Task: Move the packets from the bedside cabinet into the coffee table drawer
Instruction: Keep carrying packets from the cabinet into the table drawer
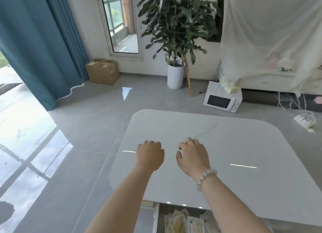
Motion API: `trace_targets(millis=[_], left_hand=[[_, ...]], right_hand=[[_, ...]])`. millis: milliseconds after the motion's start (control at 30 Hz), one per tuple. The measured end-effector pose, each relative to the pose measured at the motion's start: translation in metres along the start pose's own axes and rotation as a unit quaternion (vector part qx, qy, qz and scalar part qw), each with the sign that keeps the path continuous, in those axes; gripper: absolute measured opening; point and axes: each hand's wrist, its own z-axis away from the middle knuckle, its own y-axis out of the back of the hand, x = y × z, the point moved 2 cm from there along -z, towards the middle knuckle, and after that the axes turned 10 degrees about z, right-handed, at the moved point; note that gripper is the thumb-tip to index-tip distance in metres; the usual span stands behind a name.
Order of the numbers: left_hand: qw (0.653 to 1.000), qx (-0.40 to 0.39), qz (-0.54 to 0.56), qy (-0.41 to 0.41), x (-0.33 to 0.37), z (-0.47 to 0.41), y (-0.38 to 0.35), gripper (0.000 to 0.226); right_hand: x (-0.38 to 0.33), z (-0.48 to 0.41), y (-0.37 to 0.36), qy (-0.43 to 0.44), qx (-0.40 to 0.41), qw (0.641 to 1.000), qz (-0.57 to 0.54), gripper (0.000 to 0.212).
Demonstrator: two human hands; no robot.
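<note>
Both my hands hover over the glossy white coffee table (244,145). My left hand (149,156) is loosely curled, palm down, and holds nothing. My right hand (192,157), with a ring and a bead bracelet at the wrist, has its fingers bent downward and is also empty. Under the table's near edge the drawer (156,218) stands pulled out. Several pale yellow and clear packets (181,222) lie inside it, partly hidden by my right forearm. The bedside cabinet is not in view.
A white microwave (222,100) sits on the grey tiled floor behind the table, with small items on top. A potted plant (176,76), a cardboard box (102,71) and a teal curtain (43,49) stand further back. Cables and a power strip (305,121) lie at right.
</note>
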Motion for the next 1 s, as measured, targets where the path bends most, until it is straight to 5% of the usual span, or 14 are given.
trace_targets(millis=[467, 1000], left_hand=[[0.981, 0.117, -0.015, 0.157, -0.051, 0.121, 0.098, 0.032], [0.899, 0.168, -0.008, 0.404, -0.232, 0.334, 0.178, 0.035]], right_hand=[[-0.101, 0.043, 0.085, 0.173, 0.066, 0.983, -0.007, 0.032], [-0.37, 0.146, 0.129, 0.413, 0.067, 0.908, 0.016, 0.034]])
